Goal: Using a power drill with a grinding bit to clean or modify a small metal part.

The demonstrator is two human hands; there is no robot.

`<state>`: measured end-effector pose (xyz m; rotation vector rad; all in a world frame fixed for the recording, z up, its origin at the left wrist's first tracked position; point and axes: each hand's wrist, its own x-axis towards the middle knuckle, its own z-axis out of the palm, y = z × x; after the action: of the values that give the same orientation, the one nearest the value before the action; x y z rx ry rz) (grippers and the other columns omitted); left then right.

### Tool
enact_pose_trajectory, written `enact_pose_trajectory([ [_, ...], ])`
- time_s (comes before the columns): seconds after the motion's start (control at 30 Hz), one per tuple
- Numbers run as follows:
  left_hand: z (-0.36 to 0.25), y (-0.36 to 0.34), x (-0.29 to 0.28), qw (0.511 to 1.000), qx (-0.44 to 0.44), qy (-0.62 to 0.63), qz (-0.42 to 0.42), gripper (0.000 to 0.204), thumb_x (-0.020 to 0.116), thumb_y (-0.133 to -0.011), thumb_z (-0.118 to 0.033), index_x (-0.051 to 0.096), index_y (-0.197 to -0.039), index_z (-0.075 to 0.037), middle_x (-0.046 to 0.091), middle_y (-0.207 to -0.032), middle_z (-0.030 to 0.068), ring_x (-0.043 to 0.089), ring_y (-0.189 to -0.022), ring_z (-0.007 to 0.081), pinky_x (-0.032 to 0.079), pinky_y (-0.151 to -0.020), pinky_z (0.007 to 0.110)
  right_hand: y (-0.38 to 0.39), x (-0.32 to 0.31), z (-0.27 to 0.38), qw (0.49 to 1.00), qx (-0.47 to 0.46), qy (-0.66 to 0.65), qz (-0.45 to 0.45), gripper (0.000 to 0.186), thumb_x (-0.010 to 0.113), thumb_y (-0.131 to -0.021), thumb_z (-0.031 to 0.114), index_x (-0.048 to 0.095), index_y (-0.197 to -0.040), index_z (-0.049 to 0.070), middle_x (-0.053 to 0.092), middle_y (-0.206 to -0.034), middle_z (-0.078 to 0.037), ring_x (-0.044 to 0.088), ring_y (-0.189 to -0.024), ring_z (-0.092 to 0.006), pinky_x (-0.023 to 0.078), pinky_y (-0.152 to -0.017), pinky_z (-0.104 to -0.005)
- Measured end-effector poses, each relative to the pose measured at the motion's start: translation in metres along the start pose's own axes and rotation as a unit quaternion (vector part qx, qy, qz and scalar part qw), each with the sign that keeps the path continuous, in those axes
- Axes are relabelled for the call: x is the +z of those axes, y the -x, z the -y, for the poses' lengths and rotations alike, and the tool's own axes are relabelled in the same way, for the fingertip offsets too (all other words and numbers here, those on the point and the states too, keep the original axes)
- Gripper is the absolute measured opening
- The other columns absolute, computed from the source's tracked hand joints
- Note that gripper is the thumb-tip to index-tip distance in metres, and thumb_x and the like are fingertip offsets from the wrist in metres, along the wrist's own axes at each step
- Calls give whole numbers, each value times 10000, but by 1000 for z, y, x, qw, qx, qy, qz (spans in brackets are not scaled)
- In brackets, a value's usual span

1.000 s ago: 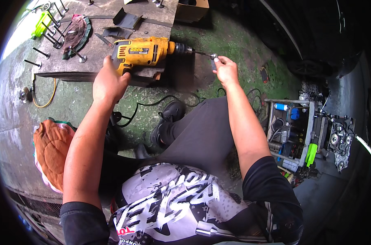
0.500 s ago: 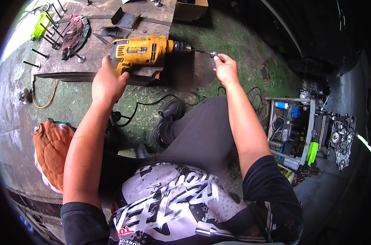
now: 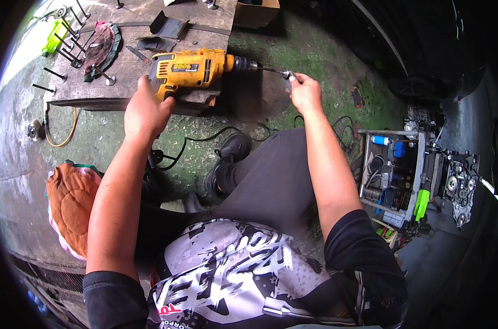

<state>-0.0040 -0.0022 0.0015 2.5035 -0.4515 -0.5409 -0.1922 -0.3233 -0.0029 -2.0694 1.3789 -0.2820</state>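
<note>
My left hand (image 3: 148, 107) is wrapped round the handle of a yellow power drill (image 3: 189, 68) above the edge of a wooden bench. From its black chuck (image 3: 244, 63) a thin dark engine valve (image 3: 272, 70) sticks out to the right. At the valve's head my right hand (image 3: 305, 92) is closed, thumb and fingers pinching a small grey strip (image 3: 288, 84) against it; the strip's material is hard to tell. On the bench lie dark grey folded sheets (image 3: 168, 25) and a knife-like tool (image 3: 138, 55). Several more valves (image 3: 104, 76) stand head-down at the left.
A stained round cloth (image 3: 102, 49) lies on the wooden bench (image 3: 133, 90). A black cable (image 3: 205, 137) crosses the green floor below my arms. To the right stand a cart of tools (image 3: 391, 175) and a metal engine part (image 3: 460, 189). An orange cushion (image 3: 73, 203) sits at left.
My right hand and the grey strip have shifted very slightly to the right at the valve's head. The drill and my left hand stay almost in place.
</note>
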Motion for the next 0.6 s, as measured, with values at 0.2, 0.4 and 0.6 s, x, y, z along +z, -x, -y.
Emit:
enact_pose_trajectory([
  [0.2,-3,0,1,1000,6,8,-1,797,698,-824,-287,348,-1462,41,668,-1150,329,651,-1109,454,508,-969,491,-6,2,-9,996,-81,9,-47,272,704,-948,195,734,-1155,23,771,-971,-123,733,-841,-195,546,-787,-317],
  [0.4,1,-1,3,1000,10,11,-5,797,693,-826,-285,346,-1462,46,666,-1150,332,652,-1103,458,511,-965,490,-10,6,-11,995,-75,-51,-38,244,721,-925,169,747,-1111,13,774,-974,-120,722,-868,-194,540,-805,-318],
  [0.6,-2,0,3,1000,6,11,-2,796,687,-824,-281,344,-1463,44,665,-1153,334,654,-1102,456,511,-966,491,-10,7,-13,995,-74,-42,-41,235,723,-920,164,752,-1097,13,774,-965,-114,714,-854,-180,537,-803,-313],
])
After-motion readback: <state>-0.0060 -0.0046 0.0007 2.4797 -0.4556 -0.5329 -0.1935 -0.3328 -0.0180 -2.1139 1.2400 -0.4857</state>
